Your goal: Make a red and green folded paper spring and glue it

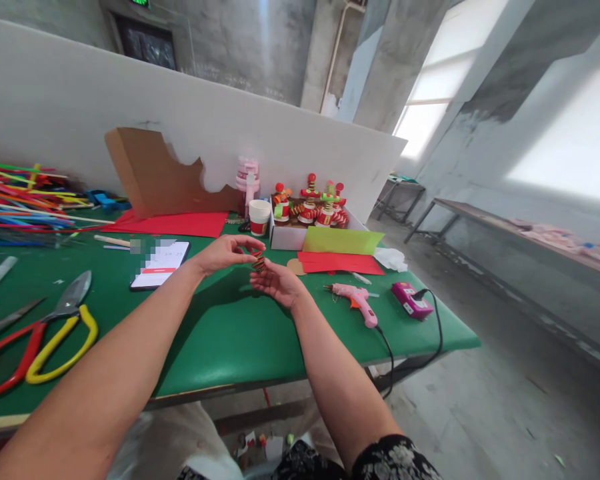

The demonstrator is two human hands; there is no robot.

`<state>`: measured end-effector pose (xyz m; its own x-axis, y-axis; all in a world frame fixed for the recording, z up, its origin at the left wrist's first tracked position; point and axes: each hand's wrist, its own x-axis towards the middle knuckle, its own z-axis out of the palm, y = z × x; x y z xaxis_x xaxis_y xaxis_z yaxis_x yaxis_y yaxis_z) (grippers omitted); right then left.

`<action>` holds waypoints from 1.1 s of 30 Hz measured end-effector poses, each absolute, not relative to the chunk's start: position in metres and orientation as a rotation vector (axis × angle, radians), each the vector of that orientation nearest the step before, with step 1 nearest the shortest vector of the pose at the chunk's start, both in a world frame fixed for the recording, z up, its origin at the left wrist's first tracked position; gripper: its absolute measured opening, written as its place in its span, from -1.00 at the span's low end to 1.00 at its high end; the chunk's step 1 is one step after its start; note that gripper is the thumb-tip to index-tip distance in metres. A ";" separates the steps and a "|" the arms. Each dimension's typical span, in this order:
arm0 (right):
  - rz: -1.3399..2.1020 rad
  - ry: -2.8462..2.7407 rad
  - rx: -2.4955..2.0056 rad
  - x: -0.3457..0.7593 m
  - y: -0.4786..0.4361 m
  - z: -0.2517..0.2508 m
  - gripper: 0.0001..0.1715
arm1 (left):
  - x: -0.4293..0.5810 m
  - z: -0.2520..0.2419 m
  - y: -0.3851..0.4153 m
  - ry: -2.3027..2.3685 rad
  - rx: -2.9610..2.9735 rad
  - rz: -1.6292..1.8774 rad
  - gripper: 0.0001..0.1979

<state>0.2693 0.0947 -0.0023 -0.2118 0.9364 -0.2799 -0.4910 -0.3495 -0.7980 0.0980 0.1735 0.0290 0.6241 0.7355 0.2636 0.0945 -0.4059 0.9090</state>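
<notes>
A small folded paper spring (pixel 259 262), red with gold-green edges, is held between both hands above the green table (pixel 240 347). My left hand (pixel 233 252) pinches its upper left side with thumb and fingertips. From the right, my right hand (pixel 279 282) grips its lower side between thumb and fingers, palm turned partly up. Behind the hands, a white box (pixel 289 238) holds several red and green figures (pixel 310 200) with similar folded springs. A paper cup (pixel 259 217) stands just left of that box.
A pink glue gun (pixel 356 300) and a purple power socket (pixel 411 300) with a cord lie at the right. To the left are a phone (pixel 161 265), large scissors (pixel 73 300), red paper (pixel 175 223) and colourful pipe cleaners (pixel 30 200). Cardboard (pixel 155 173) stands behind.
</notes>
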 end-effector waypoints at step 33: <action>1.530 -0.723 -0.920 0.274 0.106 -0.014 -0.70 | 0.097 0.029 0.178 0.645 1.959 0.761 -0.59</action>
<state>0.2743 0.1058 -0.0140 -0.0403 0.9864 -0.1595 -0.5026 -0.1579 -0.8500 0.0969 0.1782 0.0286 0.6734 0.6950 0.2519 0.1350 -0.4506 0.8825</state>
